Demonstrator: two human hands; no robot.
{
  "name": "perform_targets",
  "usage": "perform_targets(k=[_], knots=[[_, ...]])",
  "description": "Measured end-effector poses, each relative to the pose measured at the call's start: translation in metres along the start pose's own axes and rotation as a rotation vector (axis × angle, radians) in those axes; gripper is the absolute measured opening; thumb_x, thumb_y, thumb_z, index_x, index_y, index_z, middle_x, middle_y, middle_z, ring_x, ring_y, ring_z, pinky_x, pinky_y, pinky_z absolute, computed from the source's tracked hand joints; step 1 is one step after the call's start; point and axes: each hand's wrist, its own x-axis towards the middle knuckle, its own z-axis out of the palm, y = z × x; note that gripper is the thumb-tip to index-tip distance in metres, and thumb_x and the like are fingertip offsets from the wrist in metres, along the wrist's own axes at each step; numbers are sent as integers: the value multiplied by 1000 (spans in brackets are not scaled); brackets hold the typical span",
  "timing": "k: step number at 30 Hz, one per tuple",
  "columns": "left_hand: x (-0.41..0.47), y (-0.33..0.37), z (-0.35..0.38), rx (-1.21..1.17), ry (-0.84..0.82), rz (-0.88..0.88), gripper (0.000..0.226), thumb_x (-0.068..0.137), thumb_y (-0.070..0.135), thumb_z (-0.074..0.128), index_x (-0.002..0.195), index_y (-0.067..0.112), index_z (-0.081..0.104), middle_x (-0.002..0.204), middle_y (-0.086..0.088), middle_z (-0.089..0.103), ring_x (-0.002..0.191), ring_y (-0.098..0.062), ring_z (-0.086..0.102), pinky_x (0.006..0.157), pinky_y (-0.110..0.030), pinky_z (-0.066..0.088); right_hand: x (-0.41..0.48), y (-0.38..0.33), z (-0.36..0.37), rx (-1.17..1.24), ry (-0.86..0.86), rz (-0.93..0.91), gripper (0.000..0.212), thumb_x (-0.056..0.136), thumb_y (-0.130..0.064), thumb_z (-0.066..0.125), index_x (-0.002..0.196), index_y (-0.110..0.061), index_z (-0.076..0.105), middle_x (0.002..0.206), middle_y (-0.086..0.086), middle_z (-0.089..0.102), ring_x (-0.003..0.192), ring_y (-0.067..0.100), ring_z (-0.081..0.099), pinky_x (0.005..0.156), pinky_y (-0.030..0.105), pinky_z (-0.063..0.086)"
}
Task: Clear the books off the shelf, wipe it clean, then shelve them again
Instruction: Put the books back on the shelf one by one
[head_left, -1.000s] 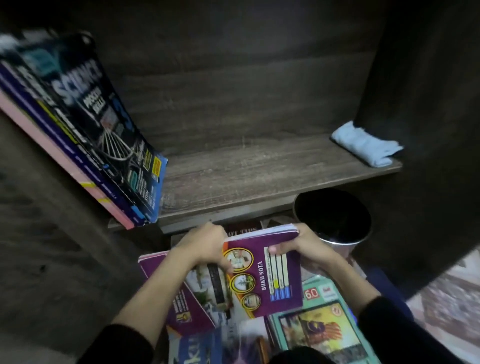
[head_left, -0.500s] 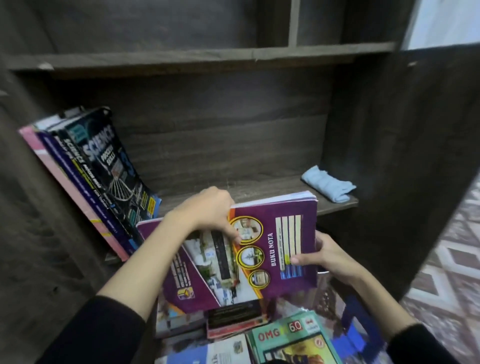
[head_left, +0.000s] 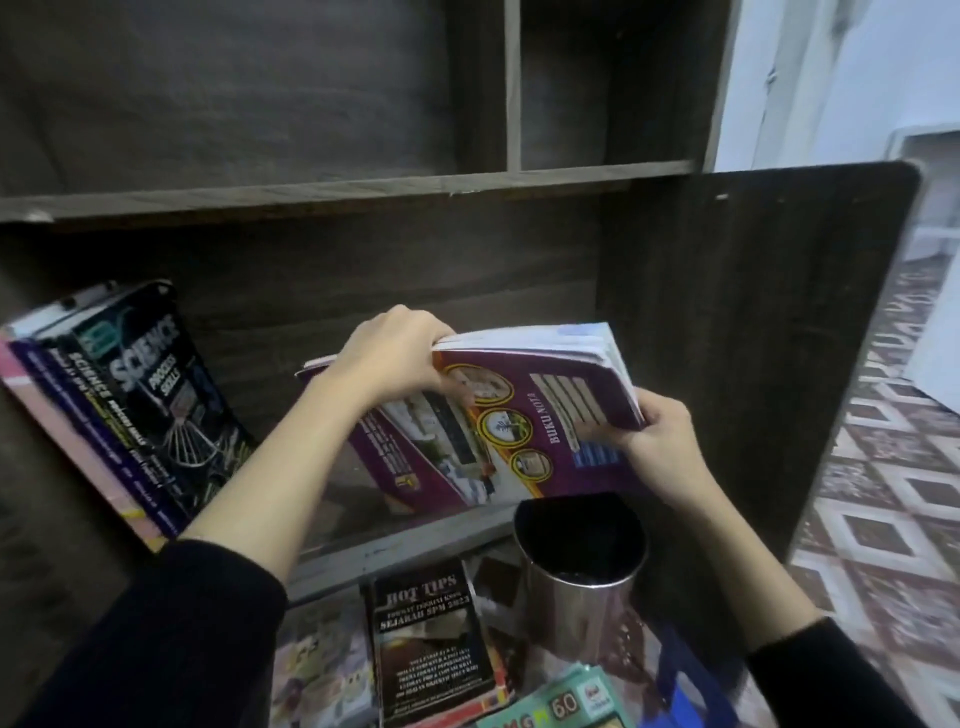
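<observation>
I hold a purple book (head_left: 524, 431) marked BUKU NOTA over the dark wooden shelf (head_left: 405, 543), tilted with its top edge up. My left hand (head_left: 395, 348) grips its upper left edge, fingers curled over the pages. My right hand (head_left: 657, 436) grips its right edge, thumb on the cover. Several books (head_left: 130, 410), a dark SCIENCE one in front, lean against the shelf's left wall. The blue cloth is hidden behind the held book.
A shiny metal bin (head_left: 582, 577) stands on the floor below the shelf's front edge. Loose books lie beside it: a black HOT TIPS book (head_left: 431, 639) and a green one (head_left: 561, 706). The cabinet's right side panel (head_left: 753, 338) borders a patterned tile floor (head_left: 883, 493).
Both hands have lifted the purple book from the floor pile up to shelf height and toward the shelf. It now covers the blue cloth.
</observation>
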Motion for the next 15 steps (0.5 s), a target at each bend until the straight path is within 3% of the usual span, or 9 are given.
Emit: perform_targets(k=[2,3,5,6,9,15], knots=[[6,-8,13,-5,100,-14,24,73,45,75,94,35,71,93,2,71,95,-24,63,75,-35,48,3,9,6,-130,123,-121,34,70,8,75,91,-18,73,83,-6,71,79,10,65,76,36,53],[9,-14,21,-39,149,-22,18,77,36,70,95,36,71,96,1,72,97,-26,64,76,-35,49,4,12,11,-206,172,-201,40,68,12,72,95,-17,75,87,-10,71,82,6,64,80,28,52],[12,-26,40,-170,208,-37,27,79,23,57,97,37,72,101,4,72,101,-21,64,84,-35,50,5,19,19,-399,252,-387,46,61,12,70,98,-13,75,93,-11,71,90,3,62,83,9,43],[13,-30,50,-229,224,-43,32,78,19,54,98,35,73,104,6,72,102,-17,64,88,-34,50,6,24,22,-490,272,-491,45,58,9,70,98,-11,75,94,-7,73,89,6,63,83,10,43],[13,-42,82,-305,255,-18,38,78,4,58,102,29,74,108,7,71,105,-13,63,93,-33,49,8,49,28,-688,329,-681,43,58,6,62,97,-9,75,94,1,74,83,19,69,73,33,49],[7,-59,131,-322,215,91,41,78,-7,62,109,19,73,113,2,69,105,-12,63,93,-23,47,-8,97,39,-833,357,-803,29,73,-1,63,99,-11,72,97,3,72,85,19,63,70,33,40]])
